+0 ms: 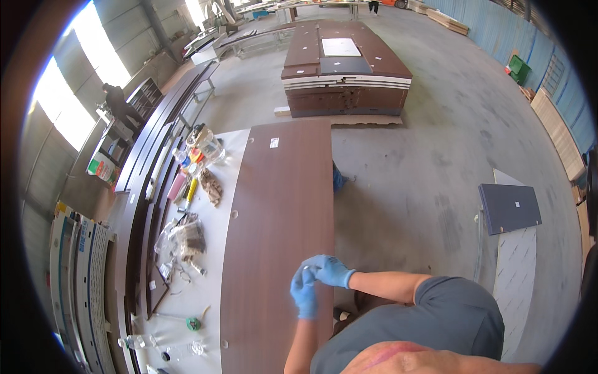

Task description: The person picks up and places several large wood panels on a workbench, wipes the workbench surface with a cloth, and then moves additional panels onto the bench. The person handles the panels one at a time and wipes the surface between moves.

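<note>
My left hand (303, 294) and my right hand (334, 271), both in light blue gloves, meet over the right edge of a long dark brown panel (280, 187). Fingers on both hands are closed and bunched together at the fingertips. A tiny pale spot shows between them, too small to name. The panel lies flat on a white-topped table (233, 143), with a white label (274, 143) near its far end and several small round fittings along its left side.
Left of the panel lie a crumpled brown glove (211, 187), a yellow-handled tool (191, 192), a plastic bag (190, 240), a green tape measure (194, 323) and clear bottles (180, 350). Beyond stands a stack of brown panels (346, 100). A dark panel (512, 208) sits at right; another person (118, 103) stands far left.
</note>
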Demonstrator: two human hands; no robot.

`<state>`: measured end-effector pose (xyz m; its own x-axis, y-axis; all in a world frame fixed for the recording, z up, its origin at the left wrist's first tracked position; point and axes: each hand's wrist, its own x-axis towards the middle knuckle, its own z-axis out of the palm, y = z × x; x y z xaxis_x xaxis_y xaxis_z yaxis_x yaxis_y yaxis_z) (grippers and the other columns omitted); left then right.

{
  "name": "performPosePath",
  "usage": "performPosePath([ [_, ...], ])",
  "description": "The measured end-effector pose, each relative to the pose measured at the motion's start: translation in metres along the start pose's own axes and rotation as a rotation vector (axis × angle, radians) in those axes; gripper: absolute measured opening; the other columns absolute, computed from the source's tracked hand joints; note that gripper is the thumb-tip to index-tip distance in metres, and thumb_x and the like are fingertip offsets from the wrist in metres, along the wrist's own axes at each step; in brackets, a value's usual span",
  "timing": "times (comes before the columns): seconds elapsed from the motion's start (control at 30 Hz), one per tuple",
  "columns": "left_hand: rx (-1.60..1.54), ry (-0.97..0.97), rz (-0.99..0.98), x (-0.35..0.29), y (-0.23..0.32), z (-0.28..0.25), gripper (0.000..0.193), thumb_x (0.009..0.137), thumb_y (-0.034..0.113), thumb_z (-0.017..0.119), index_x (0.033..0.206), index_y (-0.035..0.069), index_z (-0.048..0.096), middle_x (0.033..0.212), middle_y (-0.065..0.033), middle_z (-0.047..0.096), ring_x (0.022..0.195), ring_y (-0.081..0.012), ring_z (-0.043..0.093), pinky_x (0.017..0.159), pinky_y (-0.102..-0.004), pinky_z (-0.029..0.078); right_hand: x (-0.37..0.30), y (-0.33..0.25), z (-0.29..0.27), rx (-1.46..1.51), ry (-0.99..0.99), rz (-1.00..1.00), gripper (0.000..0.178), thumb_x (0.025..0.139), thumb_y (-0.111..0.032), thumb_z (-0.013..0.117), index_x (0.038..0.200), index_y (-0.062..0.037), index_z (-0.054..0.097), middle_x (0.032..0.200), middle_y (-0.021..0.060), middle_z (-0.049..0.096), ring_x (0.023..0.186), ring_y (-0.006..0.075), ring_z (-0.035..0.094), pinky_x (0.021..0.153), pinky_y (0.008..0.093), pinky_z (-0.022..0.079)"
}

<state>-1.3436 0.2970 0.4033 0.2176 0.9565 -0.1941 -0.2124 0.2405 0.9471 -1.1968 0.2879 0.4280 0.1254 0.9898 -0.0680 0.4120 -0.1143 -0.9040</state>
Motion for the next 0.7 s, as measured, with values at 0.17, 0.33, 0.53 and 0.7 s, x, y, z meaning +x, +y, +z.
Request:
performPosePath([
  [0.17, -0.030, 0.321, -0.086, -0.056, 0.005, -0.066, 0.031, 0.104, 0.020, 0.072, 0.123, -0.005, 0.072, 0.116, -0.0075, 0.074, 0.101, -0.0130, 0.066, 0.090, -0.0292, 0.055, -0.023, -0.038, 0.062, -0.224, -0.274, -0.120, 0.027, 0.097, -0.030, 0.061, 0.115, -0.0179, 0.077, 0.113, 0.0124, 0.075, 0.110, 0.0349, 0.069, 0.097, 0.0481, 0.053],
  [0.33, -0.023, 0.601, -0.095, -0.124, -0.014, -0.116, 0.028, 0.102, 0.022, 0.075, 0.120, 0.001, 0.074, 0.106, -0.0036, 0.075, 0.094, -0.0114, 0.066, 0.082, -0.0277, 0.056, -0.048, -0.051, 0.135, -0.263, -0.500, -0.270, 0.024, 0.096, -0.027, 0.057, 0.102, -0.0175, 0.077, 0.110, 0.0120, 0.076, 0.107, 0.0358, 0.069, 0.093, 0.0472, 0.056],
  [0.53, 0.029, 0.893, -0.064, -0.217, -0.026, -0.190, 0.022, 0.099, 0.017, 0.076, 0.115, 0.001, 0.075, 0.106, -0.0039, 0.077, 0.096, -0.0124, 0.070, 0.086, -0.0293, 0.059, -0.090, -0.052, 0.210, -0.015, -0.738, -0.339, 0.040, 0.096, -0.030, 0.072, 0.125, -0.0027, 0.072, 0.119, 0.0183, 0.076, 0.103, 0.0343, 0.073, 0.091, 0.0420, 0.058],
  [0.7, 0.305, 1.331, -0.044, -0.335, -0.026, -0.344, 0.013, 0.098, 0.010, 0.075, 0.107, 0.002, 0.078, 0.098, -0.0046, 0.079, 0.088, -0.0129, 0.072, 0.083, -0.0302, 0.060, -0.129, -0.065, 0.272, -0.189, -0.749, -0.429, 0.040, 0.092, -0.022, 0.077, 0.125, -0.0016, 0.071, 0.118, 0.0179, 0.075, 0.095, 0.0302, 0.074, 0.085, 0.0397, 0.058],
])
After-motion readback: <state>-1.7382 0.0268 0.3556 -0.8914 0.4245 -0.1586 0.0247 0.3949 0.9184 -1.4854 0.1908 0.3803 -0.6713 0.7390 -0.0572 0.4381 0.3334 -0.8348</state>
